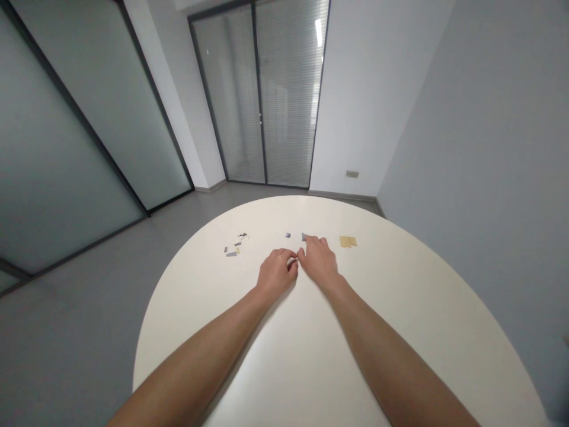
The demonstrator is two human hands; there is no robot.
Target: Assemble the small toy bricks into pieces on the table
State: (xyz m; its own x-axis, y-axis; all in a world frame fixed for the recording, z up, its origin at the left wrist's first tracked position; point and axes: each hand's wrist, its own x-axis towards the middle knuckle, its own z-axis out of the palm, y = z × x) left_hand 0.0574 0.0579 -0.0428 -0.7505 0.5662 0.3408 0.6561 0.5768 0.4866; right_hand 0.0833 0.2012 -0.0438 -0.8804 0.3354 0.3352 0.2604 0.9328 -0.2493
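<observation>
Rests the right hand [319, 259], with thumb and fingers apart, at a small grey piece [303, 236] toward eleven o'clock, seemingly aligned twelve-to-six lengthwise. Holds the left hand [276, 270] curled at nine o'clock; cannot tell whether clamped on anything.

ok, two hands [276, 270], four grey pieces [232, 254] (three around their 9 o'clock, one at 12), one tiny yellow bit [237, 250], also 9ish
</observation>
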